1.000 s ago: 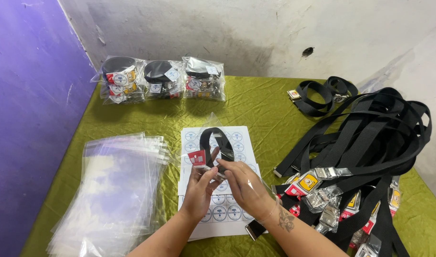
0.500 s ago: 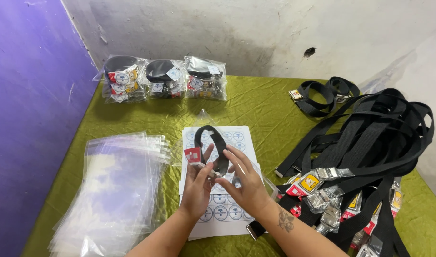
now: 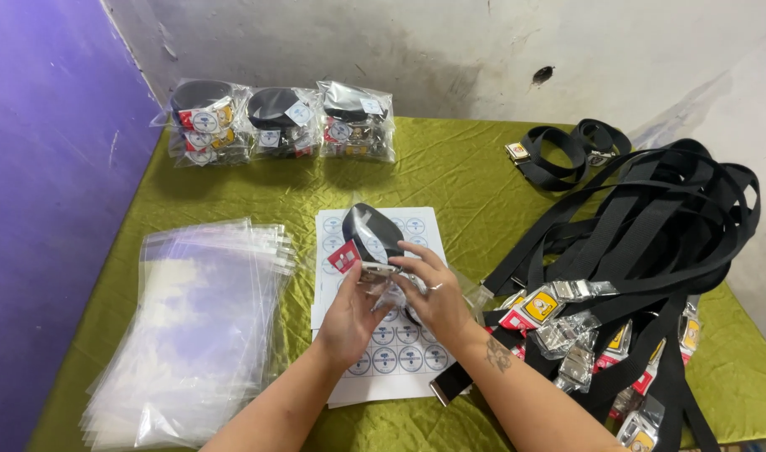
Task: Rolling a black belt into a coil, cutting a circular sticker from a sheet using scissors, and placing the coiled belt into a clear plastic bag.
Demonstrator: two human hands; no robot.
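A coiled black belt (image 3: 376, 232) with a red tag and metal buckle, in a clear plastic bag, is held upright over a white sheet of round stickers (image 3: 391, 343). My left hand (image 3: 355, 311) grips the bag's lower end from the left. My right hand (image 3: 433, 289) pinches the same bag end from the right, just under the buckle. Both hands are closed on the bag and touch each other.
A stack of clear plastic bags (image 3: 190, 326) lies at the left on the green tablecloth (image 3: 458, 167). Three bagged belts (image 3: 278, 121) stand by the back wall. A heap of loose black belts (image 3: 642, 251) with tagged buckles fills the right side.
The coiled belt was bare between my fingers earlier; now it sits in a clear bag. My hands have shifted slightly right and closed on the bag's lower end.
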